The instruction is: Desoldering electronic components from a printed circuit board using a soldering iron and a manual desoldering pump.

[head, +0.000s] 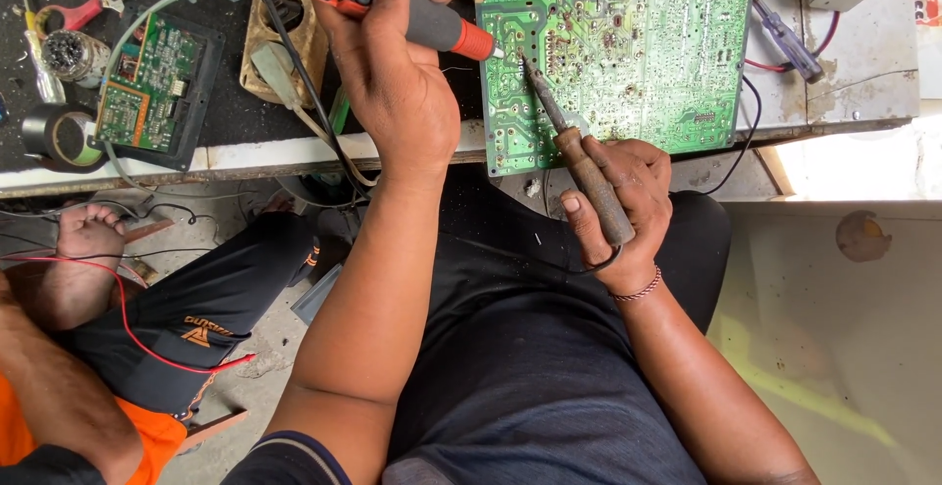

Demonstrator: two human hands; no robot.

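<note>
Workbench edge point(294, 156): both hands hold tools against green circuit board point(628, 53).

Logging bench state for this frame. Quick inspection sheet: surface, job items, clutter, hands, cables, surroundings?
Surface: dark bench top with worn white edge.
Job's things: large green circuit board, solder side up; soldering iron tip on it; orange desoldering pump nozzle at board edge.
Clutter: small green board, tape roll, red-handled snips, screwdriver.
Grippers: left hand grips pump; right hand grips iron.
Cables: red wire, black leads.
Surroundings: another person's bare foot.
</note>
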